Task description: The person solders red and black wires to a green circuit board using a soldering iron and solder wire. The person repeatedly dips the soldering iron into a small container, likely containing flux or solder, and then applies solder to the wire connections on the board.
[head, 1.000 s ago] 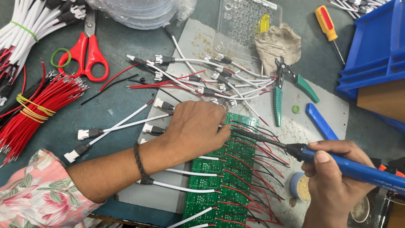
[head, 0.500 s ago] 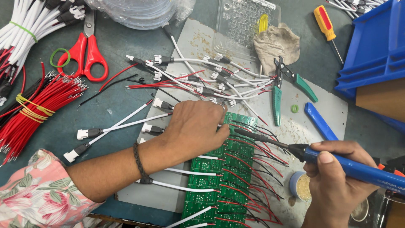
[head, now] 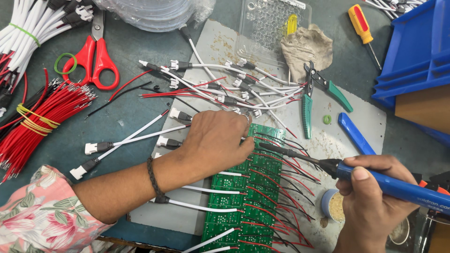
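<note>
My left hand [head: 215, 138] lies palm down on the top of a row of green circuit boards [head: 234, 204], fingers curled at their upper edge where red and black wires [head: 276, 182] are attached; whether it pinches a wire is hidden. My right hand [head: 370, 201] grips a blue soldering iron [head: 398, 187] whose dark tip [head: 269, 146] reaches left to the board just beside my left fingertips. White cables [head: 206, 206] run off the boards' left side.
Red scissors [head: 96, 56], a bundle of red wires [head: 37, 122] and white cables [head: 33, 26] lie at the left. Green-handled pliers [head: 309, 98], a rag [head: 304, 44], a screwdriver [head: 361, 26], blue bins [head: 417, 51] and a small flux tin [head: 333, 206] are to the right.
The soldering iron tip has slid left toward my left fingertips on the board. My left hand has stayed in place.
</note>
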